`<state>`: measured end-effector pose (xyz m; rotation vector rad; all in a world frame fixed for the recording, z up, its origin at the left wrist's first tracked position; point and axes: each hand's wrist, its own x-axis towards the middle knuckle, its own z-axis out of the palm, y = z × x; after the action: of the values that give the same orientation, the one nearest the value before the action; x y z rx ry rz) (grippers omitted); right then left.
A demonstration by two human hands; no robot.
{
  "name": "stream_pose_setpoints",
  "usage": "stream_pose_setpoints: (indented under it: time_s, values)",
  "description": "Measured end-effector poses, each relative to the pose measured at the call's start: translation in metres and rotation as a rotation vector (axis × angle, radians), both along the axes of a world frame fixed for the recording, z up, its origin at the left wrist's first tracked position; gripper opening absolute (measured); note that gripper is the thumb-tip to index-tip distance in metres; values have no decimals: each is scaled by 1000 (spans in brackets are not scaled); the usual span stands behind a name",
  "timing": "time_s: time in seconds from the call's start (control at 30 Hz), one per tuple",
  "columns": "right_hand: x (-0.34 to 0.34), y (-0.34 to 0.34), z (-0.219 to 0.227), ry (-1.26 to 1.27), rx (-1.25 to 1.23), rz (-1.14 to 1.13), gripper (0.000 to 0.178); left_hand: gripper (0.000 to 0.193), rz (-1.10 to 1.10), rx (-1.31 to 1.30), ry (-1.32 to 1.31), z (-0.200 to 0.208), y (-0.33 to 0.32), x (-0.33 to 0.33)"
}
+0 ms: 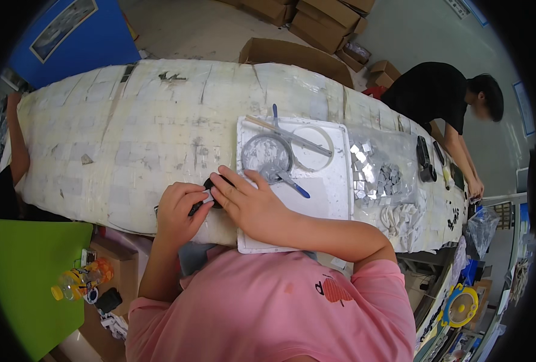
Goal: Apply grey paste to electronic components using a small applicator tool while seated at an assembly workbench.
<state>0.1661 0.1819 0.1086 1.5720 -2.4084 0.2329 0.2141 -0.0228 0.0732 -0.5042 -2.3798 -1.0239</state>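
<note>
Between my two hands is a small dark part [217,181], black, with a little grey square piece [207,195] at its near side. My left hand [180,211] pinches it with thumb and fingertips. My right hand [250,208] reaches over from the right, its fingers pressed on the part and covering most of it. Beside my right hand lies a white foam tray [331,232]. It bears a round dish [259,155] smeared with grey paste, a white ring [301,166], a blue-tipped tool [298,188] and a long thin stick [262,124].
Right of the tray, shiny square tiles [364,172] lie on clear plastic, near crumpled white tissue [399,220]. A black tool [425,158] is farther right. One person [428,90] bends over the table's right end; another's arm [18,142] shows at left. Cardboard boxes [322,27] stand behind.
</note>
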Motion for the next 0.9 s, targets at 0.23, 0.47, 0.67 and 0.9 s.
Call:
stream_pose_setpoints:
  time_s: [0.23,0.47,0.67,0.9]
  values:
    - [-25,-5,4,-218,-158,89,27,24,14,3,13,-3,0,0]
    - [-29,-7,-1,-341,-368,152,21,24,18,-7,20,-4,0,1]
    - [-28,-8,-2,-311,-344,168,22,24,20,-23,39,-2,0,2]
    - [-6,5,2,-223,-37,66,57,37,47,-125,108,2,-2,2]
